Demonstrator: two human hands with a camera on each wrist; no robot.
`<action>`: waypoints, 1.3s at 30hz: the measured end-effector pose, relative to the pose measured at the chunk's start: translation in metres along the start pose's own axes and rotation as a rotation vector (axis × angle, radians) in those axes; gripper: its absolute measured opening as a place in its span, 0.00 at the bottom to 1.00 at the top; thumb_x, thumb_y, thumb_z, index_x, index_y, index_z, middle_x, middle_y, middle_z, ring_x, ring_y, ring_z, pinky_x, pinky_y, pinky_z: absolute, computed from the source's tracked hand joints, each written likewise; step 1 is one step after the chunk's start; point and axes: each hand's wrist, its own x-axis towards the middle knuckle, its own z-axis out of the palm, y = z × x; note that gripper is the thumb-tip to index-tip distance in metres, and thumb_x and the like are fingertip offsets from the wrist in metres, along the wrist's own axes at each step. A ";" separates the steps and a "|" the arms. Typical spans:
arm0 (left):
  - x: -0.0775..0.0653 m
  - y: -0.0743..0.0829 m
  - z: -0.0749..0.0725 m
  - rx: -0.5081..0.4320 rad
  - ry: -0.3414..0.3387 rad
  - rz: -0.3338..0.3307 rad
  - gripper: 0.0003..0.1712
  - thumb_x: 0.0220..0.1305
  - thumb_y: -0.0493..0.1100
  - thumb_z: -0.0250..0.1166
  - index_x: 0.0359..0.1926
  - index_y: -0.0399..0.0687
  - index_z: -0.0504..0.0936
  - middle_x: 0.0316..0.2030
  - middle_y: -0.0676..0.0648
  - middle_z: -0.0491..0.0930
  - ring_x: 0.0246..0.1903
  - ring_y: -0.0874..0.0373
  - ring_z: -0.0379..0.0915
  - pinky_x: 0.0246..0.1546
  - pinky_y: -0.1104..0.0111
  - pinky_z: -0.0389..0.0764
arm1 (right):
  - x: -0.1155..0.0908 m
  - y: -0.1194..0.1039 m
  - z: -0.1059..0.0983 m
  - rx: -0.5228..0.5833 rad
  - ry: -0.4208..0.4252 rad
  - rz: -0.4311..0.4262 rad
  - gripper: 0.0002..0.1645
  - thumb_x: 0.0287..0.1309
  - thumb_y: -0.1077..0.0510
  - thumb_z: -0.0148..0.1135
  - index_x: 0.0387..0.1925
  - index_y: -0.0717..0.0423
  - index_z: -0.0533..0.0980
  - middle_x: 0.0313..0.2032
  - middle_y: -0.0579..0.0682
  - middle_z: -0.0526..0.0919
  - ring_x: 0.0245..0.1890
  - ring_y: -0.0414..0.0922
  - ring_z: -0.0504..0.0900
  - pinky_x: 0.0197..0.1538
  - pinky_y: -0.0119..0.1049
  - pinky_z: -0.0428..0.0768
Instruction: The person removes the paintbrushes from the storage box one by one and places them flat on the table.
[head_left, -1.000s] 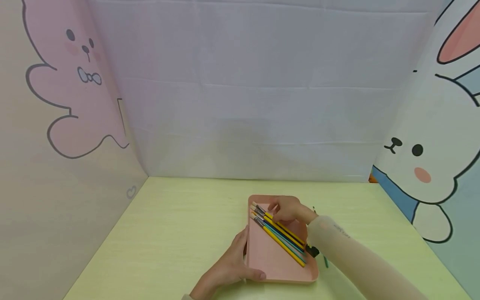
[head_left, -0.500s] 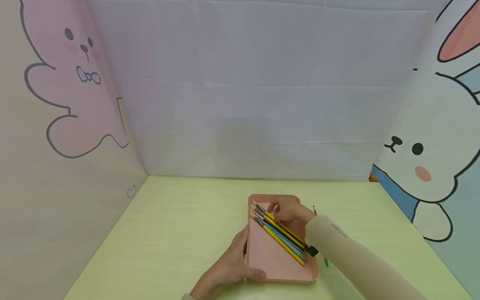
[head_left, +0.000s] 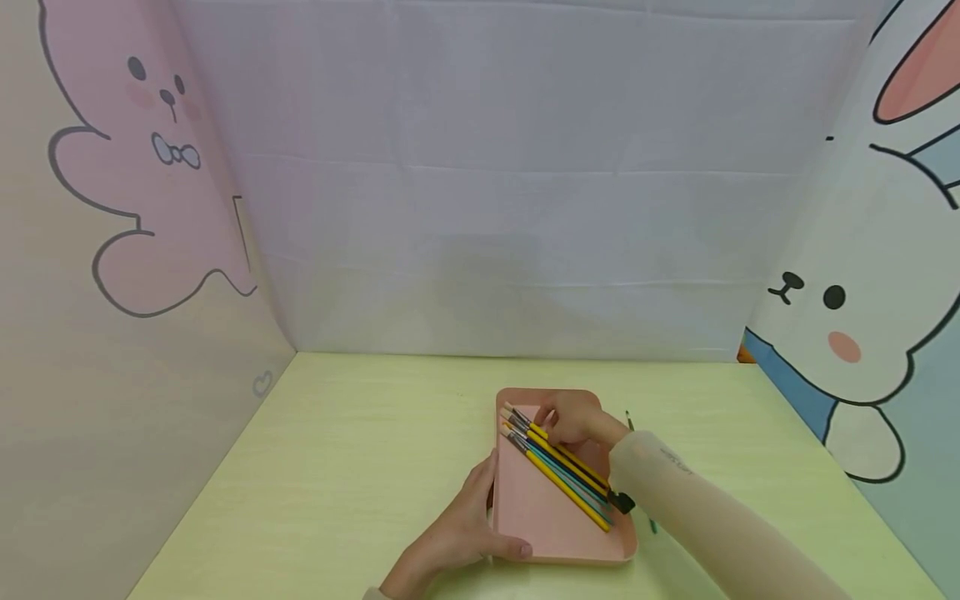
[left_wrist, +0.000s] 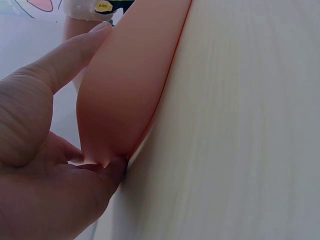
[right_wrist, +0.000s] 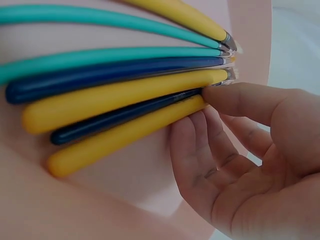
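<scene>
A pink tray point(head_left: 540, 529) lies on the table with several paintbrushes point(head_left: 566, 483) slanting across it, bristles toward the far left. The handles are yellow, teal and dark blue. My left hand point(head_left: 465, 525) holds the tray at its near left corner, thumb on the near rim; in the left wrist view fingers curl around the tray wall point(left_wrist: 125, 85). Over the tray's far right part, my right hand point(head_left: 573, 417) pinches the outermost yellow paintbrush point(right_wrist: 125, 142) near its ferrule. The thumb also lies at a thin dark blue paintbrush point(right_wrist: 115, 117) beside it.
Right of the tray, a thin green-ended stick point(head_left: 653, 525) lies on the table point(head_left: 360, 467), partly hidden by the right sleeve point(head_left: 697, 492). A pale wall sheet point(head_left: 480, 208) closes the back; printed cartoon sheets stand at both sides.
Both hands, the tray and the paintbrushes keep almost the same places. The right forearm has shifted very slightly left.
</scene>
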 end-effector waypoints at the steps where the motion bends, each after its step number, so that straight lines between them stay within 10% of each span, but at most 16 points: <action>1: 0.000 0.000 0.000 0.001 0.000 -0.002 0.82 0.48 0.53 0.88 0.87 0.60 0.35 0.83 0.41 0.45 0.78 0.47 0.50 0.75 0.43 0.56 | -0.001 0.000 0.000 0.004 0.000 -0.005 0.18 0.54 0.67 0.74 0.47 0.52 0.87 0.37 0.48 0.86 0.28 0.41 0.84 0.32 0.36 0.85; 39: 0.001 0.001 0.000 -0.001 -0.004 0.017 0.82 0.49 0.50 0.88 0.87 0.54 0.34 0.83 0.39 0.43 0.79 0.45 0.49 0.75 0.50 0.60 | -0.032 0.031 -0.046 0.487 -0.120 -0.058 0.33 0.63 0.66 0.68 0.69 0.66 0.75 0.52 0.60 0.82 0.46 0.50 0.86 0.50 0.48 0.88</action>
